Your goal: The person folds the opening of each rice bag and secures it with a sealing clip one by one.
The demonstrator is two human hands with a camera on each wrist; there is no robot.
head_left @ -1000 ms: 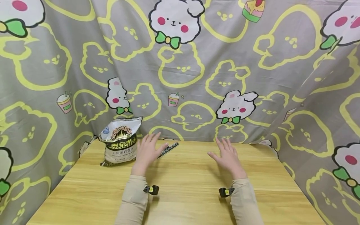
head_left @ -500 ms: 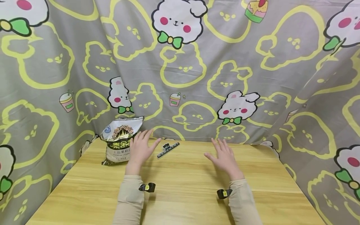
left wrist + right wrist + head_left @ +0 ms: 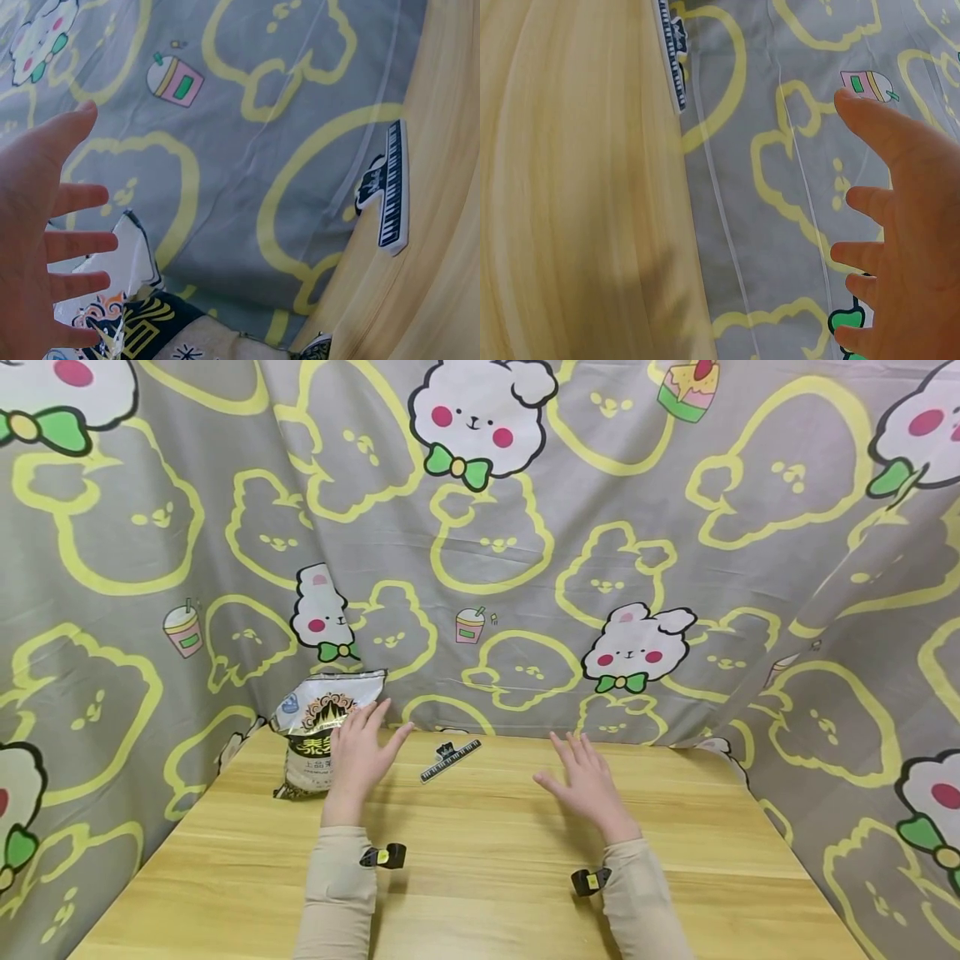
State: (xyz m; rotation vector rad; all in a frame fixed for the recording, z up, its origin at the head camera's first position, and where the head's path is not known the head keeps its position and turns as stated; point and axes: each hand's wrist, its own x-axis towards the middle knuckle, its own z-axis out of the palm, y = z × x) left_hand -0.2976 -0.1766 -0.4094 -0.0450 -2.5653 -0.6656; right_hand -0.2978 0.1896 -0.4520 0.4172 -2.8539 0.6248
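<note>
A bag of rice (image 3: 307,768) stands upright at the back left of the wooden table. My left hand (image 3: 362,760) is in front of its right side, fingers spread and holding nothing; whether it touches the bag I cannot tell. To the right of that hand lies a black clip with a piano-key pattern (image 3: 451,762), also seen in the left wrist view as a keyboard-striped clip (image 3: 391,187). My right hand (image 3: 587,783) hovers over the table further right, its fingers spread and nothing in them. Part of the clip (image 3: 673,56) shows at the top of the right wrist view.
A grey curtain (image 3: 510,602) with cartoon prints hangs behind the table and along both sides. The wooden table (image 3: 487,877) stretches forward between the arms. A small black camera (image 3: 384,857) is strapped to the left wrist, another camera (image 3: 590,882) to the right.
My left hand has moved left, from beside the clip to in front of the rice bag, uncovering the clip. The right hand has shifted slightly left.
</note>
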